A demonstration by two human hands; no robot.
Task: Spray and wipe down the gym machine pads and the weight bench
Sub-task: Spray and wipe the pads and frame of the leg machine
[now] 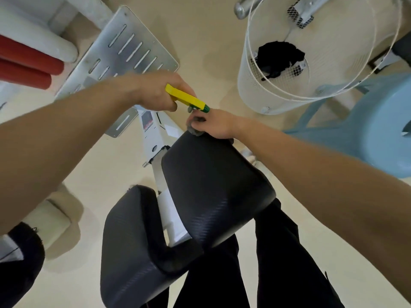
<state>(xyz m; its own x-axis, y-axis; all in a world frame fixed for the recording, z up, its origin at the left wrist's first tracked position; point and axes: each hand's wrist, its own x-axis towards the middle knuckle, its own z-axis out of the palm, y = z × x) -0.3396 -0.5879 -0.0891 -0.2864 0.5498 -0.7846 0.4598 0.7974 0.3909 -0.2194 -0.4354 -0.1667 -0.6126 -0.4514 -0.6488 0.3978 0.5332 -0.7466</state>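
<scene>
At the far edge of the black pad (213,185), the right hand (216,125) is pinching a grey cloth (195,130) against it. The left hand (155,92) is gripping the yellow sprayer (186,98), nozzle just beside the cloth.

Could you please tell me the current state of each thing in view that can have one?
Right hand: holds grey cloth on upper pad's far edge.
Left hand: grips spray bottle, nozzle pointing toward the cloth.
Lower pad: untouched by either hand.
Mesh basket: holds a black cloth.
</scene>
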